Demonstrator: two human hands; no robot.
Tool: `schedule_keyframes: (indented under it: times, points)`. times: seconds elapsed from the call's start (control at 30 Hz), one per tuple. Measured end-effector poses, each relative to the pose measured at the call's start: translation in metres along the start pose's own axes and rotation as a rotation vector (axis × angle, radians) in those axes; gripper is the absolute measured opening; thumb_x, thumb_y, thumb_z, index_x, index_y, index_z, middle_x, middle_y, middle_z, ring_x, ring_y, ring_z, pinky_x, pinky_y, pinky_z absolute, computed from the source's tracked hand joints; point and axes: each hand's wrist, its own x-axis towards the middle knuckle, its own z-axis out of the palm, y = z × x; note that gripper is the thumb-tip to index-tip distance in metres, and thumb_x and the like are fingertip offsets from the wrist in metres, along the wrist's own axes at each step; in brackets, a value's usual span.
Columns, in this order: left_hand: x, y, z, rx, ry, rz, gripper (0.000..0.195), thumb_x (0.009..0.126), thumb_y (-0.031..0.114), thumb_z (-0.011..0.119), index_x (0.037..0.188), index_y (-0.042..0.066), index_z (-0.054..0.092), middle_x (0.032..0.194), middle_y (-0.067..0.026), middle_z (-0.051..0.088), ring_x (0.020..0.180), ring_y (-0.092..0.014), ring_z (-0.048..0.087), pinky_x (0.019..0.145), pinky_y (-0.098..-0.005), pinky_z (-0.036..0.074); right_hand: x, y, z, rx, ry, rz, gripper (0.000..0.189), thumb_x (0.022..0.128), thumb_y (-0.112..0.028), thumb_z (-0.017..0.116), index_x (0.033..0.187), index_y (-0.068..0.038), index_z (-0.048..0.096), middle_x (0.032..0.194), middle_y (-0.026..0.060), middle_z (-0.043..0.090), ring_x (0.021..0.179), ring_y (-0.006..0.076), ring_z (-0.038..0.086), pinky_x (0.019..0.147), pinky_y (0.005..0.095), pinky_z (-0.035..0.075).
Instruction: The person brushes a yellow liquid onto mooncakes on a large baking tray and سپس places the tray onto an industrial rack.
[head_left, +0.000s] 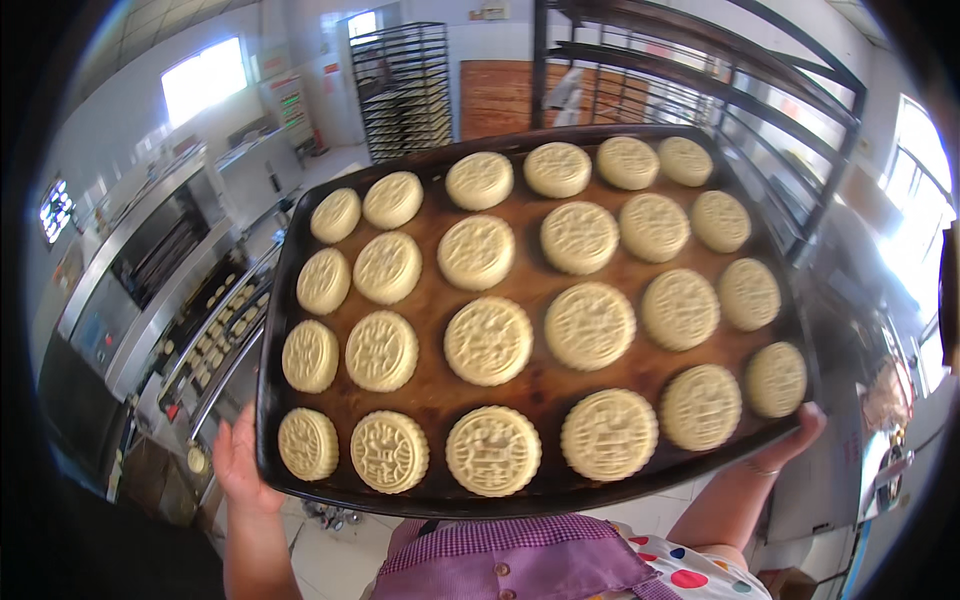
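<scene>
A dark metal baking tray (420, 296) fills the middle of the head view, held up in front of my body and slightly tilted. Several pale, round mooncakes (488, 341) with fluted sides and stamped tops stand on it in rows, apart from one another. My left hand (244, 461) grips the tray's near left corner, the fingers partly hidden behind the rim. At the near right corner my right hand (801, 435) holds the rim from below, and most of its fingers are out of sight under the tray.
A black metal rack (787, 120) rises just beyond the tray's far right. Farther off stands a tall rack of trays (405, 94). On the left are a steel oven (161, 247) and a machine (217, 337) with more mooncakes on its belt. Steel equipment (817, 465) stands at right.
</scene>
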Motion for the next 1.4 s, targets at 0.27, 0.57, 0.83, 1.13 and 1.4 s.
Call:
schedule_keyframes:
  times: [0.27,0.57,0.83,1.13,1.4]
  points:
    - [0.094,-0.056,0.145,-0.043,-0.191,0.138,0.088,0.063,0.028,0.056,0.136,-0.008,0.025,0.132,-0.0233,0.041,0.121,-0.031,0.046,0.103,-0.0401,0.036,0.092,-0.112,-0.071,-0.168,0.17,-0.358,0.052,0.077,-0.038,0.052,0.115,-0.002,0.052,0.116,0.0127,0.056,0.107,0.0273,0.053,0.094,0.0394,0.043]
    - [0.189,-0.095,0.228,-0.182,-0.379,0.1,0.071,0.074,0.023,0.051,0.134,-0.008,0.03,0.133,-0.0207,0.043,0.124,-0.029,0.043,0.105,-0.04,0.032,0.213,-0.175,-0.142,-0.314,0.214,-0.701,0.041,0.082,-0.032,0.051,0.111,-0.003,0.054,0.113,0.0122,0.057,0.099,0.0238,0.058,0.086,0.0367,0.048]
    - [0.326,-0.14,0.276,-0.19,-0.132,0.049,0.042,0.08,0.04,0.055,0.106,0.007,0.057,0.11,-0.0076,0.06,0.105,-0.022,0.053,0.094,-0.0373,0.036,0.354,-0.148,-0.157,-0.596,0.086,-0.29,0.042,0.086,-0.035,0.051,0.115,-0.005,0.05,0.113,0.0095,0.056,0.101,0.0228,0.056,0.081,0.0389,0.048]
    - [0.471,-0.193,0.29,0.194,0.177,0.179,0.046,0.077,0.028,0.061,0.111,-0.001,0.052,0.108,-0.0115,0.054,0.1,-0.021,0.047,0.09,-0.0324,0.035,0.511,-0.071,-0.198,-0.673,0.244,-0.249,0.036,0.087,-0.034,0.052,0.108,-0.006,0.06,0.104,0.0028,0.055,0.099,0.0144,0.048,0.09,0.0281,0.035]
    - [0.492,-0.215,0.291,0.241,0.249,0.342,0.046,0.077,0.027,0.061,0.111,-0.001,0.049,0.104,-0.0107,0.054,0.095,-0.019,0.047,0.086,-0.0316,0.035,0.5,-0.064,-0.177,-0.524,0.316,-0.238,0.033,0.083,-0.032,0.056,0.104,-0.006,0.06,0.1,0.0023,0.054,0.094,0.0151,0.049,0.087,0.0293,0.037]
